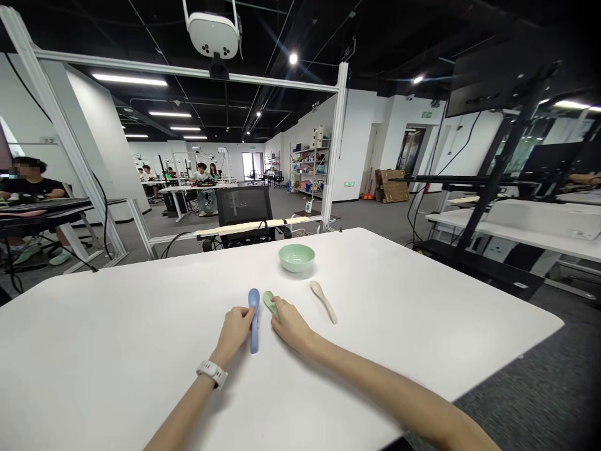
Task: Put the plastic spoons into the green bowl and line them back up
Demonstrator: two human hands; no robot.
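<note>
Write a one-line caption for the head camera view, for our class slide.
Left hand grips a blue spoon, right hand touches a green spoon near a mint bowl.

Lab-type open-plan office floor, looks like a data-collection space: white-topped desk (117, 326) inside a silver aluminium-extrusion frame (141, 66) carrying a white overhead camera unit (211, 34). Further back, more white desks with seated people (201, 188), grey metal shelving stacked with boxes (310, 166), black exposed ceiling with long strip lights (129, 79), grey carpet (530, 388).
</note>
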